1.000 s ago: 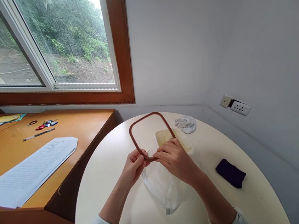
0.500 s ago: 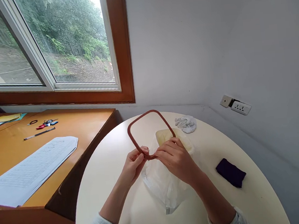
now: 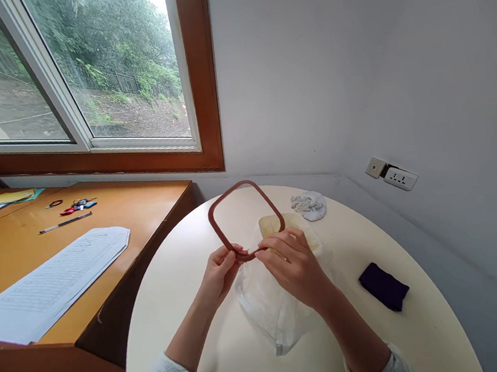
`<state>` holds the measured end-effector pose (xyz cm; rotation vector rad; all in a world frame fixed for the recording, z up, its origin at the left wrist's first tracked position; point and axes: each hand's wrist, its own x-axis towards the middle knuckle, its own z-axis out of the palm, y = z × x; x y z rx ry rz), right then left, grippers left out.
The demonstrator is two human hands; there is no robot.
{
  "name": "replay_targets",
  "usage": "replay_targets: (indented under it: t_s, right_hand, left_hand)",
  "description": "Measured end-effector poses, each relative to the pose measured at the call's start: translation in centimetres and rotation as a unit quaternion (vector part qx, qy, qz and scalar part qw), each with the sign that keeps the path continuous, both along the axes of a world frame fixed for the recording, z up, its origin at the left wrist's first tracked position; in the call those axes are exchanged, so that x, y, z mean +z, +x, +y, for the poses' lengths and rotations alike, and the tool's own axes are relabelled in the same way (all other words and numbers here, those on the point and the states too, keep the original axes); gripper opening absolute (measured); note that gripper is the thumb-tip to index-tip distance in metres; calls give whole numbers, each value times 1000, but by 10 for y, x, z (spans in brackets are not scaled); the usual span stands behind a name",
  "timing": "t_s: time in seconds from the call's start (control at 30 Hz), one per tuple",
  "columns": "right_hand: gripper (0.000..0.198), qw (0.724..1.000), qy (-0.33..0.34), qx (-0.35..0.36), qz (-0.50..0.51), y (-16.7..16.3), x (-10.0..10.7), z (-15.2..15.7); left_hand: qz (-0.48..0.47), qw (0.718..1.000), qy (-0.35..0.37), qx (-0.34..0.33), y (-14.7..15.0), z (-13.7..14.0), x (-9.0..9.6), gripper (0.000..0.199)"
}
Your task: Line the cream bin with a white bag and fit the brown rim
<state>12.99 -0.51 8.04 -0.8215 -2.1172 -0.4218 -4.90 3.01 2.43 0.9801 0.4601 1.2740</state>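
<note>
Above the round table, a reddish-brown rounded-square ring [image 3: 217, 228] is held tilted. My left hand [image 3: 221, 268] pinches its lower left corner between thumb and fingers. Closed on the lower right side of the ring is my right hand [image 3: 293, 267], fingers bent over it. Beneath my hands lies a translucent white plastic bag [image 3: 273, 313], spread toward me. A pale yellowish container [image 3: 270, 225] with a rounded rim shows behind my right hand, which partly covers it. The bag appears to be around or against the container; which one is hidden.
On the white round table [image 3: 177, 312] lie a crumpled white cloth [image 3: 310, 205] at the back and a folded dark purple cloth [image 3: 383, 287] on the right. To the left, a wooden desk [image 3: 152, 199] bears papers [image 3: 63, 282], a pen [image 3: 66, 222] and keys [image 3: 82, 204].
The ring has shifted slightly left and tilted a little, its right side now lower and farther left. My right hand has adjusted its fingers slightly. My left hand stays nearly where it was.
</note>
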Motion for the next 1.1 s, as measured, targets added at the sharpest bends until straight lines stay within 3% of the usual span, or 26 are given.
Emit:
replay_targets:
  t_s: [0.13,0.43,0.63,0.8,1.0,1.1]
  right_hand:
    - [22,999,18,5,51,6,4,-1]
    - [19,989,-13,-20,144,26,14,5]
    - [21,984,-148,-42,87,50,21,0]
    - [57,973,-226,-40,-14,57,21,-12]
    - [7,968,-244,-41,-36,50,0,0]
    - [9,975,-218,-46,-11,43,-11,18]
  left_hand:
    - [-27,999,-25,16,-1,2,-2,16]
    - [-78,995,-64,25,-2,4,-4,16]
    - [-97,991,-83,42,-2,8,-6,15]
    - [-111,988,-91,51,-2,9,-7,15]
    - [-130,985,-97,61,-2,7,-5,15]
    - [-125,984,-104,68,-2,6,-3,16]
